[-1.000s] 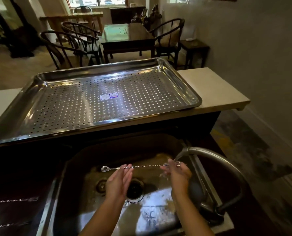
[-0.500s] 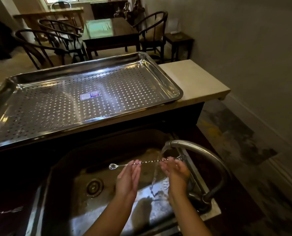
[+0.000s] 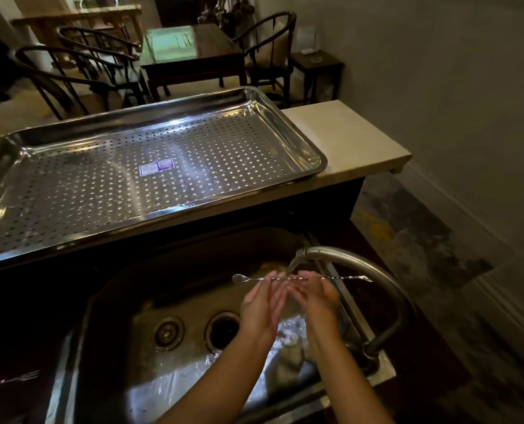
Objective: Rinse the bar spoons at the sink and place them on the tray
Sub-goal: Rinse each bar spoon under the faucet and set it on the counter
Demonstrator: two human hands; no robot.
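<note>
A long twisted bar spoon (image 3: 343, 279) lies level across my fingertips, bowl to the left, under the running faucet (image 3: 358, 264). My left hand (image 3: 262, 304) and my right hand (image 3: 317, 296) are close together, each pinching the spoon's stem above the steel sink (image 3: 111, 304). Water runs from the spout onto the stem between my hands. The perforated steel tray (image 3: 309, 154) sits on the counter behind the sink and holds nothing. Another bar spoon's forked end (image 3: 25, 377) lies on the dark counter at the far left.
The sink has two drain openings (image 3: 222, 328) left of my hands. A pale counter end (image 3: 346, 139) lies right of the tray. Beyond it stand dark chairs and a table (image 3: 190, 53). A wall runs along the right.
My hands have come closer together on the spoon, and the spoon has slid to the right, so its tail now sticks out past the faucet neck. The view has drifted right.
</note>
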